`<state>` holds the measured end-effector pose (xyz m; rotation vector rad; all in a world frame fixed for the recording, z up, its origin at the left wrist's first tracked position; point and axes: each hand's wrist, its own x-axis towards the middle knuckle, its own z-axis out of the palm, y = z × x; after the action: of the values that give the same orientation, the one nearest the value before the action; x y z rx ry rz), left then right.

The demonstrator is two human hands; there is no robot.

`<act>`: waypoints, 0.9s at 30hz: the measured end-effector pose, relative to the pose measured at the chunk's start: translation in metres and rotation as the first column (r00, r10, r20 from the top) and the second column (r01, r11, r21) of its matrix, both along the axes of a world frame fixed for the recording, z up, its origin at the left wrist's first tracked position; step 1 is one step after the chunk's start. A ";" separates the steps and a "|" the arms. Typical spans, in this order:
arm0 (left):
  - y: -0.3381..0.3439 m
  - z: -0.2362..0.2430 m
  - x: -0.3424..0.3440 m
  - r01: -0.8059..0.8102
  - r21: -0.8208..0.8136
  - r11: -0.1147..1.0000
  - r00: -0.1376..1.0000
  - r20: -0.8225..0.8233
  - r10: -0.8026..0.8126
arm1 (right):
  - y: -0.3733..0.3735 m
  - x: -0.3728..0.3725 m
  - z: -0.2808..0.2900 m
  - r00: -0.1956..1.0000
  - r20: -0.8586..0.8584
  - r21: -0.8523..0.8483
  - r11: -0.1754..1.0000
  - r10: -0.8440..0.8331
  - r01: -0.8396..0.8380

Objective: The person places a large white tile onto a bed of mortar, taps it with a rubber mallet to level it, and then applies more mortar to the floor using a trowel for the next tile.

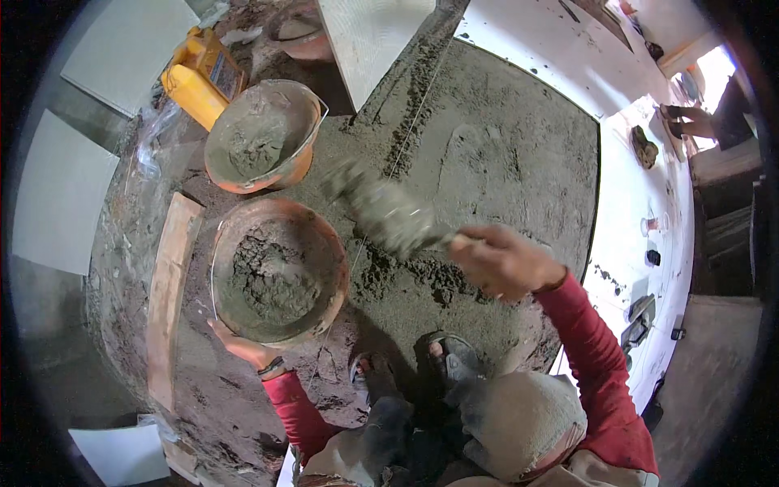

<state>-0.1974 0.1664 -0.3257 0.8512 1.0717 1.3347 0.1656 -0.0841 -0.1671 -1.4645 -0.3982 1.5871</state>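
My right hand (pixel 505 261) is closed round the handle of a trowel (pixel 398 217). Its blade carries grey mortar and is smeared by motion, above the spread mortar bed (pixel 519 154). My left hand (pixel 245 347) grips the near left side of an orange bucket (pixel 337 243), its fingers partly hidden against the wall. Wet mortar (pixel 276 280) lies inside that bucket. Just beyond stands a second orange bucket (pixel 300 166) with a wire handle, also holding mortar.
A yellow jerrycan (pixel 195 93) is behind the buckets. A wooden board (pixel 173 284) lies on their left. A taut string (pixel 414 122) crosses the mortar. White tiles (pixel 641 268) edge the right side, with tools on them. Another person's legs (pixel 694 122) show far right.
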 end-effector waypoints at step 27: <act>0.011 -0.029 -0.051 -0.030 0.207 0.978 0.812 -0.565 0.145 | 0.035 0.346 -0.198 -0.428 0.812 -0.415 0.908 0.398 0.056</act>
<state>-0.2484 0.1779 -0.3552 1.4284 1.4826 1.2968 0.5114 -0.0495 -0.3649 -2.9125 -1.5666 -0.2059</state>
